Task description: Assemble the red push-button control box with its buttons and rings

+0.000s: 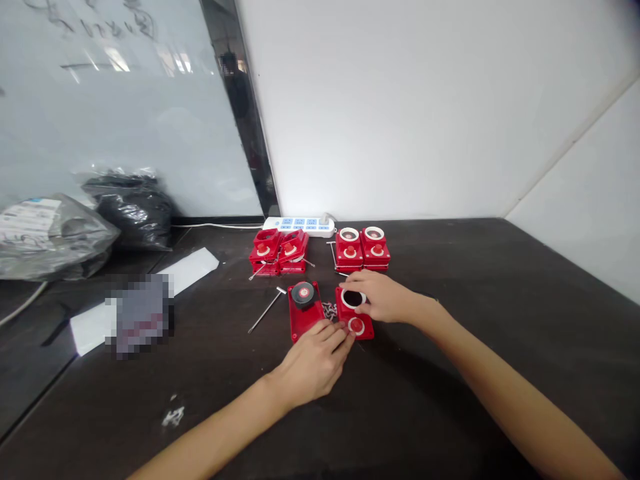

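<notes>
the left hand (313,367) curls against the glossy red box (361,331), clamped or not, can't tell; right hand (383,297) lies open over its round white-rimmed hole (353,299).

two hands (313,367) (383,297); two red housings (300,327) (367,331); four stacks (266,252) (293,252) (349,250) (375,248)

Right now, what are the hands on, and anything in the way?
Left hand at red housing's lower edge; right hand on its white-ringed opening. Metal chain beside it, black-knobbed red housing beyond.
</notes>
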Motion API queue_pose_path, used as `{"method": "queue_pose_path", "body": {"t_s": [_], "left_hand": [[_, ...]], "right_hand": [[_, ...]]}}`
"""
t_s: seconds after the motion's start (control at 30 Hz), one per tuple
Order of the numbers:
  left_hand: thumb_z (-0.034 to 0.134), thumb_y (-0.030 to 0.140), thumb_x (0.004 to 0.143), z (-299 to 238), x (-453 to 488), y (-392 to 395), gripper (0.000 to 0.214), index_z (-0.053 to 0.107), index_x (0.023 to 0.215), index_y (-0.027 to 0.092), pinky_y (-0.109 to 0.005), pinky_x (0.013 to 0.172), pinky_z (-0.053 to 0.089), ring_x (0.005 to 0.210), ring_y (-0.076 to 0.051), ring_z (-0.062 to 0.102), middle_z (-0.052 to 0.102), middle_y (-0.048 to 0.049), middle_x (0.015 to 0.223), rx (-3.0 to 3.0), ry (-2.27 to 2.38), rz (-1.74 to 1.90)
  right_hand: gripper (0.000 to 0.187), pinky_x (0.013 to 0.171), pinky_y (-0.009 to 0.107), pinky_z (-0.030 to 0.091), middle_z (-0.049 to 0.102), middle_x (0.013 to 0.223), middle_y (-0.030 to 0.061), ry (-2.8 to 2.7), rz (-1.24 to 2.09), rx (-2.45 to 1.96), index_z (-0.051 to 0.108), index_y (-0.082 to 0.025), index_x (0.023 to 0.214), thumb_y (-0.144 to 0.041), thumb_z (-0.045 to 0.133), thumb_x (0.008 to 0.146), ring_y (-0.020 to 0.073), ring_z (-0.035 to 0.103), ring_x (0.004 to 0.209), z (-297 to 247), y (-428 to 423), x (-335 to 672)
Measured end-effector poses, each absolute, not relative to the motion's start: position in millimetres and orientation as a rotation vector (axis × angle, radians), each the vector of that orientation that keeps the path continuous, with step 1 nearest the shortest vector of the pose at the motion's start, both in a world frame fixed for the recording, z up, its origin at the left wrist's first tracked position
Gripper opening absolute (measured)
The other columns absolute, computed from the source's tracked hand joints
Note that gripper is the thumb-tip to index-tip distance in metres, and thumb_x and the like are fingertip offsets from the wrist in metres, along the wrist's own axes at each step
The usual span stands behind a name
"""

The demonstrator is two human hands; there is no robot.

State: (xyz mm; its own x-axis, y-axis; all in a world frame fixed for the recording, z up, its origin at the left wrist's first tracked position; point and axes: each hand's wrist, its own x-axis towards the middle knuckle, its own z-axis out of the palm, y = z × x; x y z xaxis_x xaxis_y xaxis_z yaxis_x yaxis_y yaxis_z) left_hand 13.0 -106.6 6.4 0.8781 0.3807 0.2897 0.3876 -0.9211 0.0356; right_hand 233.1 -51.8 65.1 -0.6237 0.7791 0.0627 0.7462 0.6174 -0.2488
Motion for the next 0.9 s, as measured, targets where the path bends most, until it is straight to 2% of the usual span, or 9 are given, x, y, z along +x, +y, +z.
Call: {"method": "queue_pose_path", "body": {"t_s": [0.07, 0.2, 0.37, 0.43, 0.57, 0.67, 0.73, 0.8, 0.9], "left_hand": [[0.046, 0.018, 0.094, 6, 13, -107, 0.041, 0.051, 0.134, 0.008, -0.042, 0.102, 0.044, 0.120, -0.027, 0.057, 0.065, -0.0138, 0.118, -3.026, -0.629, -0.450], [0.045, 0.017, 0.093, 6, 12, -108, 0.042, 0.050, 0.134, 0.008, -0.042, 0.103, 0.043, 0.121, -0.027, 0.057, 0.064, -0.0143, 0.121, -3.026, -0.647, -0.456], [0.044, 0.017, 0.094, 5, 12, -108, 0.043, 0.049, 0.136, 0.009, -0.042, 0.104, 0.041, 0.122, -0.026, 0.056, 0.064, -0.0133, 0.122, -3.019, -0.653, -0.468], [0.045, 0.017, 0.093, 5, 12, -109, 0.044, 0.048, 0.136, 0.008, -0.042, 0.105, 0.040, 0.123, -0.026, 0.055, 0.064, -0.0140, 0.123, -3.020, -0.646, -0.464], [0.046, 0.018, 0.092, 5, 12, -109, 0.046, 0.047, 0.138, 0.010, -0.041, 0.106, 0.040, 0.124, -0.026, 0.054, 0.063, -0.0143, 0.125, -3.024, -0.664, -0.459], [0.045, 0.018, 0.094, 4, 12, -109, 0.045, 0.047, 0.138, 0.010, -0.042, 0.106, 0.040, 0.125, -0.026, 0.054, 0.063, -0.0140, 0.125, -3.026, -0.660, -0.454], [0.045, 0.017, 0.094, 5, 12, -109, 0.045, 0.047, 0.138, 0.010, -0.042, 0.106, 0.040, 0.124, -0.026, 0.055, 0.063, -0.0140, 0.124, -3.029, -0.658, -0.455], [0.045, 0.017, 0.093, 5, 12, -109, 0.045, 0.047, 0.138, 0.010, -0.042, 0.105, 0.040, 0.124, -0.026, 0.055, 0.064, -0.0139, 0.124, -3.034, -0.665, -0.464], [0.046, 0.017, 0.093, 5, 12, -109, 0.045, 0.048, 0.137, 0.011, -0.042, 0.105, 0.041, 0.123, -0.026, 0.055, 0.064, -0.0135, 0.124, -3.038, -0.665, -0.482]], "right_hand": [[0.034, 0.089, 0.034, 0.048, 0.070, 0.110, 0.0147, -2.695, 0.226, -1.372, 0.069, -0.013, 0.112, -0.030, 0.071, 0.083, 0.0260, 0.064, 0.104, 62, -52, 229], [0.059, 0.078, 0.038, 0.050, 0.070, 0.094, 0.0195, -2.586, 0.037, -1.741, 0.071, -0.007, 0.100, -0.062, 0.055, 0.088, 0.0307, 0.068, 0.089, 60, -54, 224], [0.040, 0.094, 0.032, 0.046, 0.066, 0.119, 0.0132, -2.719, 0.255, -1.296, 0.066, -0.015, 0.120, -0.029, 0.072, 0.083, 0.0235, 0.062, 0.110, 63, -54, 230], [0.035, 0.088, 0.034, 0.048, 0.069, 0.108, 0.0157, -2.687, 0.168, -1.462, 0.070, -0.010, 0.111, -0.036, 0.068, 0.086, 0.0260, 0.065, 0.101, 63, -55, 226], [0.061, 0.076, 0.042, 0.050, 0.071, 0.091, 0.0205, -2.527, -0.003, -1.837, 0.073, -0.005, 0.097, -0.061, 0.051, 0.090, 0.0326, 0.068, 0.085, 66, -59, 220], [0.049, 0.090, 0.039, 0.048, 0.066, 0.120, 0.0168, -2.654, 0.118, -1.450, 0.063, -0.012, 0.126, -0.042, 0.066, 0.087, 0.0282, 0.063, 0.107, 70, -59, 226], [0.044, 0.095, 0.036, 0.045, 0.065, 0.124, 0.0144, -2.753, 0.175, -1.268, 0.063, -0.015, 0.126, -0.026, 0.070, 0.084, 0.0252, 0.060, 0.112, 70, -57, 228], [0.033, 0.092, 0.038, 0.046, 0.069, 0.110, 0.0158, -2.759, 0.136, -1.355, 0.070, -0.011, 0.112, -0.030, 0.069, 0.086, 0.0269, 0.062, 0.104, 67, -56, 227], [0.051, 0.082, 0.042, 0.048, 0.070, 0.090, 0.0179, -2.626, 0.028, -1.654, 0.073, -0.007, 0.099, -0.054, 0.056, 0.091, 0.0303, 0.066, 0.090, 61, -55, 224]]}}
